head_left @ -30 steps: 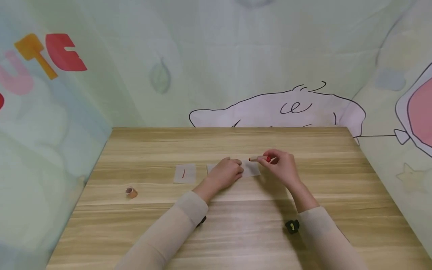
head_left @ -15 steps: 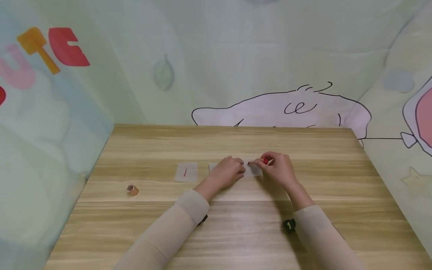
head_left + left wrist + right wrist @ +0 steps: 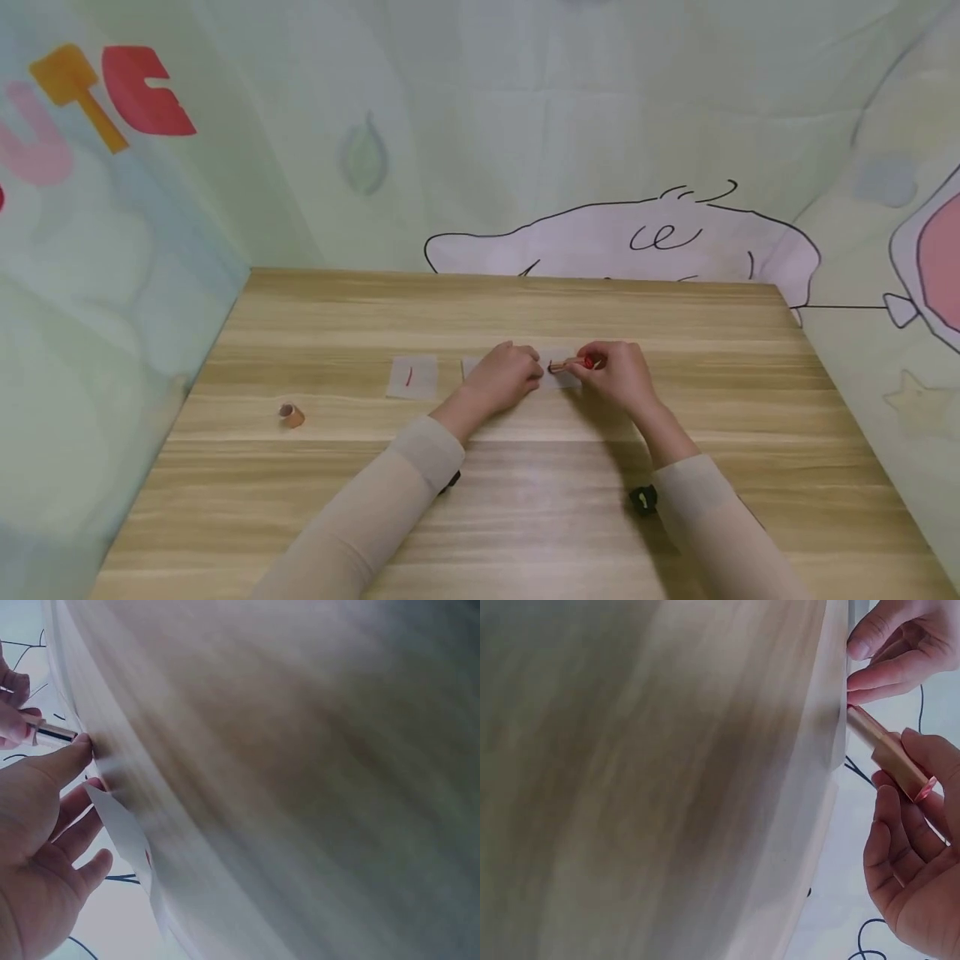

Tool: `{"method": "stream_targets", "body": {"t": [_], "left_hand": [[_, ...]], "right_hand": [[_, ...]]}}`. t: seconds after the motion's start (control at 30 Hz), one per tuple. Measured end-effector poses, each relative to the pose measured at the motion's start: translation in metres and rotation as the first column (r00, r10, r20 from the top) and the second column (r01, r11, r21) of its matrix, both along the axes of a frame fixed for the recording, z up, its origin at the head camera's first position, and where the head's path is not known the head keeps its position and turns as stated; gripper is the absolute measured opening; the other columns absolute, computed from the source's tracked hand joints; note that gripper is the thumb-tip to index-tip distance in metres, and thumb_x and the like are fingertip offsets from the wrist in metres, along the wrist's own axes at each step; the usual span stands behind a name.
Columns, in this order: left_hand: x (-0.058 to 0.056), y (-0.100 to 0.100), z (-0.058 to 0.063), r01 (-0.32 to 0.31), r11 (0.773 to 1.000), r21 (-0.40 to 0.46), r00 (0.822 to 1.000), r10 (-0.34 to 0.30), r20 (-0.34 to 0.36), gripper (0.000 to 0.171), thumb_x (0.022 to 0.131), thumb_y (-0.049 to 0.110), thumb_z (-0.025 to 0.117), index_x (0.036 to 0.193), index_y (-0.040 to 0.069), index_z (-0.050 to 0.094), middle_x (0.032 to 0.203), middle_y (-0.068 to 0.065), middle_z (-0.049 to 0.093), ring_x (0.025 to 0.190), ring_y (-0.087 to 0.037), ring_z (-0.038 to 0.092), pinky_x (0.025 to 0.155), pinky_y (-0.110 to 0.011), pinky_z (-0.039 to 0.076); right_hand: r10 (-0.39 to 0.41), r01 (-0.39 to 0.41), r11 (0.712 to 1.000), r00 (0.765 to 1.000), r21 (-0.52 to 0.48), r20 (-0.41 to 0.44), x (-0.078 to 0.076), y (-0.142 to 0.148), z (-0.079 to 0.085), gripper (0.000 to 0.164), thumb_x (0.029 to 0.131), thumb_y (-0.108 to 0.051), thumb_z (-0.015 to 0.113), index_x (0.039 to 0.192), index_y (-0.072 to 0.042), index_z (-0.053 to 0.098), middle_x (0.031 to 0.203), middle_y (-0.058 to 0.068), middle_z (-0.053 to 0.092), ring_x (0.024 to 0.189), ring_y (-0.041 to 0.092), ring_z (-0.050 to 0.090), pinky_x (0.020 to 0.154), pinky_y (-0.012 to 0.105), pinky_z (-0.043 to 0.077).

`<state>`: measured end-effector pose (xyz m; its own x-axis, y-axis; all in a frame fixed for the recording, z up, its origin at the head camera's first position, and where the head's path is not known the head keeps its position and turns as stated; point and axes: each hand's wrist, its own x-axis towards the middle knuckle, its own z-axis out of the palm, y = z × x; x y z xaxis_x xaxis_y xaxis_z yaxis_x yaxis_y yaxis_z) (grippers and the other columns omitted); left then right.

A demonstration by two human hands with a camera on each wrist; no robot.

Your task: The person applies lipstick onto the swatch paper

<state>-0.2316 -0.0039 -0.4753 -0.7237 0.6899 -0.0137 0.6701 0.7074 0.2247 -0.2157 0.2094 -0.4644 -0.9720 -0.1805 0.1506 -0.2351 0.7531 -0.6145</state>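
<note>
My right hand (image 3: pixel 618 375) pinches a rose-gold lipstick (image 3: pixel 889 755) with a red end between thumb and fingers. The lipstick's tip meets white paper (image 3: pixel 562 381), where a short dark-red mark shows beside it. My left hand (image 3: pixel 504 379) rests on the paper just left of the tip, its fingers loosely bent and touching the surface. White paper (image 3: pixel 469 367) also shows on that hand's far side; whether it is one sheet or two is hidden. Farther left lies a small white sheet (image 3: pixel 423 379) with one red stroke.
A short rose-gold cap (image 3: pixel 292 415) sits on the wooden table (image 3: pixel 337 325) at the left. Printed cloth (image 3: pixel 480 150) hangs behind the table and along both sides. Dark wrist cameras (image 3: pixel 642 500) sit under the sleeves.
The right hand has drawn the lipstick tip slightly toward me and left on the paper, and a short mark now shows there. The left hand stays in place. The head view has shifted slightly.
</note>
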Motion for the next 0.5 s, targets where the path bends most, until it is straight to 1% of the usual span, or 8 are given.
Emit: {"method": "stream_targets", "body": {"t": [0.13,0.23,0.37,0.43,0.5], "left_hand": [[-0.002,0.001,0.004,0.0,1.0,0.0,1.0,0.0,-0.009,0.014,0.099,0.02,0.067,0.103,0.013,0.079,0.12,-0.006,0.07,0.116,-0.022,0.064,0.113,-0.049,0.039],[-0.004,0.001,0.005,0.012,1.0,0.005,1.0,-0.012,-0.02,0.013,0.099,0.02,0.068,0.102,0.013,0.079,0.116,-0.004,0.071,0.112,-0.021,0.065,0.111,-0.048,0.04],[-0.004,0.001,0.006,0.034,0.999,0.005,0.999,-0.034,-0.035,0.013,0.098,0.02,0.068,0.102,0.013,0.079,0.114,-0.004,0.071,0.108,-0.021,0.067,0.104,-0.043,0.046],[-0.002,0.0,0.005,0.043,0.999,0.004,0.998,-0.043,-0.035,0.012,0.098,0.019,0.069,0.099,0.012,0.078,0.111,-0.004,0.072,0.105,-0.021,0.067,0.102,-0.043,0.048],[0.0,-0.001,0.005,0.041,0.999,0.021,0.999,-0.04,-0.024,0.011,0.097,0.018,0.07,0.096,0.011,0.077,0.112,-0.005,0.072,0.106,-0.021,0.067,0.104,-0.045,0.047]], "right_hand": [[0.029,-0.029,1.0,1.0,-0.008,-0.01,0.002,0.002,0.004,0.016,0.082,-0.017,0.086,0.084,-0.004,0.077,0.07,-0.001,0.065,0.064,0.014,0.061,0.057,0.026,0.048],[0.026,-0.026,0.999,1.0,-0.04,-0.01,0.003,0.004,0.006,0.017,0.084,-0.019,0.085,0.083,-0.005,0.076,0.071,-0.001,0.066,0.064,0.014,0.061,0.057,0.027,0.049],[-0.056,0.052,0.988,0.998,-0.146,-0.021,0.01,0.008,0.01,0.021,0.085,-0.025,0.084,0.087,-0.006,0.075,0.077,0.003,0.069,0.065,0.016,0.062,0.057,0.025,0.05],[-0.11,0.102,0.969,0.994,-0.224,-0.026,0.015,0.009,0.013,0.023,0.085,-0.026,0.084,0.09,-0.006,0.075,0.08,0.005,0.07,0.067,0.017,0.063,0.057,0.024,0.05],[-0.154,0.141,0.944,0.988,-0.298,-0.02,0.021,0.009,0.015,0.024,0.086,-0.027,0.083,0.094,-0.005,0.075,0.082,0.007,0.071,0.068,0.017,0.064,0.056,0.023,0.05]]}}
